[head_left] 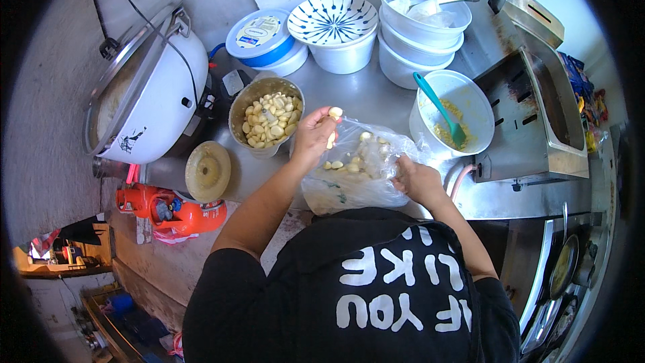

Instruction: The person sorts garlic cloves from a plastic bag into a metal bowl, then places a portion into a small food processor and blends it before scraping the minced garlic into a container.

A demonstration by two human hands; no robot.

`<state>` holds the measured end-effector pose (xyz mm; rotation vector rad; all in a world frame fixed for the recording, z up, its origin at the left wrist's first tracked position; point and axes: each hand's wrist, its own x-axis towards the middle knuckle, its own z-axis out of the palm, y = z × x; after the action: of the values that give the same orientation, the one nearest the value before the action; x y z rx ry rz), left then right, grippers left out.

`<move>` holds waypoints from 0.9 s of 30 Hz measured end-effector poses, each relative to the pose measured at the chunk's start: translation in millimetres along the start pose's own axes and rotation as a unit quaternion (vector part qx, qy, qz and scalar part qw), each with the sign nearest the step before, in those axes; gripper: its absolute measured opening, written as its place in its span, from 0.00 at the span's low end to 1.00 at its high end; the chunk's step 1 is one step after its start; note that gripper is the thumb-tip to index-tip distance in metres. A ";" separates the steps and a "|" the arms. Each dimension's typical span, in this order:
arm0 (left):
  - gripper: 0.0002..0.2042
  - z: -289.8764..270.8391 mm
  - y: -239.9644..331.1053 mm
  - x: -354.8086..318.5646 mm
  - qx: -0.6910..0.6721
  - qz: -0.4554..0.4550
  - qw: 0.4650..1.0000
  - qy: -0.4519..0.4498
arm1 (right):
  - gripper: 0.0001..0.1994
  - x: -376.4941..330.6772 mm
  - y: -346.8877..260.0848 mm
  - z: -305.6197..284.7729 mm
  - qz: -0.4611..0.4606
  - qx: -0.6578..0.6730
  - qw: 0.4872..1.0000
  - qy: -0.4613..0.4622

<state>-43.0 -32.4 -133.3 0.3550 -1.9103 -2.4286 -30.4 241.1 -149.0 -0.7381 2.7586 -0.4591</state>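
Observation:
My left hand (313, 140) is closed on a few peeled garlic cloves (334, 113), one showing at the fingertips and another lower by the fingers. It is raised between a metal bowl and a plastic bag. The clear plastic bag (336, 192) lies on the counter in front of me with more peeled cloves inside. My right hand (419, 180) grips the bag's right side, its fingertips partly hidden in the film. To the left stands the deep bowl (268, 152), nearly full of peeled cloves, with a shaft poking up in its middle.
Left of the bag is a round tan lid (208, 172), near the counter's front edge. A large white cooker (168, 94) stands beyond it. On the right are a white tub (440, 87) with a teal spatula (438, 104) and a metal appliance (521, 121). Stacked tubs (420, 70) line the back.

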 end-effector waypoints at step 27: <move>0.10 -18.4 -20.9 12.1 0.569 0.107 0.729 -0.366 | 0.23 -3.2 -13.2 7.7 0.047 0.031 0.998 0.032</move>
<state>-48.8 -46.8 -159.4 -0.9348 -3.2770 -0.9369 -19.5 230.1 -150.8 -0.5874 2.8093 -0.5557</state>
